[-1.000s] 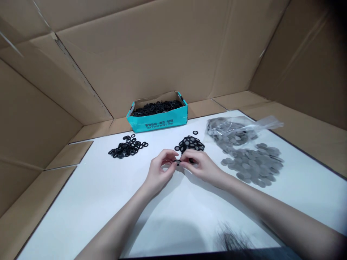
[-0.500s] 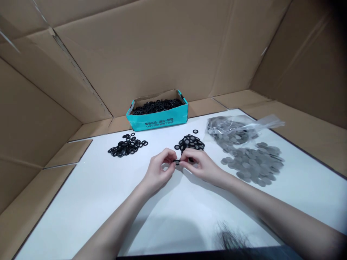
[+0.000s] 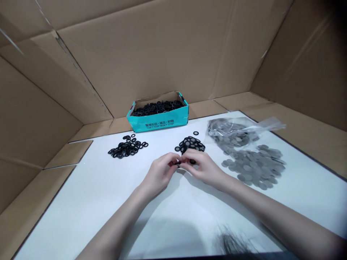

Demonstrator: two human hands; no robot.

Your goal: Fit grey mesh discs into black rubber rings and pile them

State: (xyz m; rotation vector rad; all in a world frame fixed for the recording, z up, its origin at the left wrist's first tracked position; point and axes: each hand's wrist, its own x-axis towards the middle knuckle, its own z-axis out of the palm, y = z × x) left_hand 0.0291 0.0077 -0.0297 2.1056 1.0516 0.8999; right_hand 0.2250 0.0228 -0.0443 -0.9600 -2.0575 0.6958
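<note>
My left hand [image 3: 159,174] and my right hand [image 3: 204,167] meet fingertip to fingertip over the white table [image 3: 89,202]. Both pinch one small black ring [image 3: 178,164] between them. Just beyond the fingers lies a pile of black rings with grey mesh in them [image 3: 191,143]. A heap of loose grey mesh discs [image 3: 255,164] lies to the right of my right hand. Plain black rings [image 3: 127,148] are piled to the left, well clear of my left hand.
A teal cardboard box [image 3: 158,121] full of black rings stands at the back of the table. A clear plastic bag of grey discs [image 3: 233,131] lies at the back right. Brown cardboard walls [image 3: 162,50] enclose the table on three sides.
My hands have stayed together on the ring, the fingers closing a little tighter. The view has shifted slightly.
</note>
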